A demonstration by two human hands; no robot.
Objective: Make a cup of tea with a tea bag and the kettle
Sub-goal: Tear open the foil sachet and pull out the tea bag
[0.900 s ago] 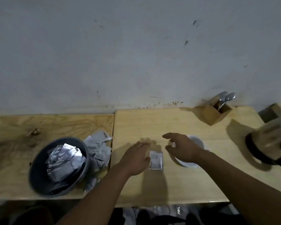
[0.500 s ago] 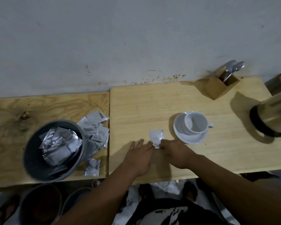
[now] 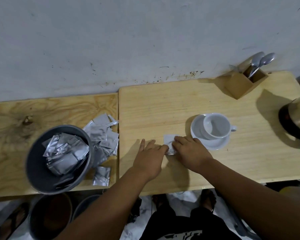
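Observation:
A small silver tea bag sachet (image 3: 168,139) lies flat on the pale wooden table (image 3: 163,104). My left hand (image 3: 150,157) touches its lower left edge with the fingertips. My right hand (image 3: 189,151) covers its right side with fingers curled on it. Both hands pinch the sachet against the table. Just right of it an empty white cup (image 3: 216,125) stands on a white saucer (image 3: 196,130). The kettle (image 3: 296,120) is at the right edge, partly cut off.
A grey bucket (image 3: 36,168) full of silver sachets stands on the left table, with loose sachets (image 3: 102,134) beside it. A wooden holder with spoons (image 3: 246,82) is at the back right by the wall. Under the table edge stand two more buckets (image 3: 50,217).
The view has tilted down, so the table sits higher in frame. Both hands came together onto the sachet and now grip its lower edge; the cup is uncovered.

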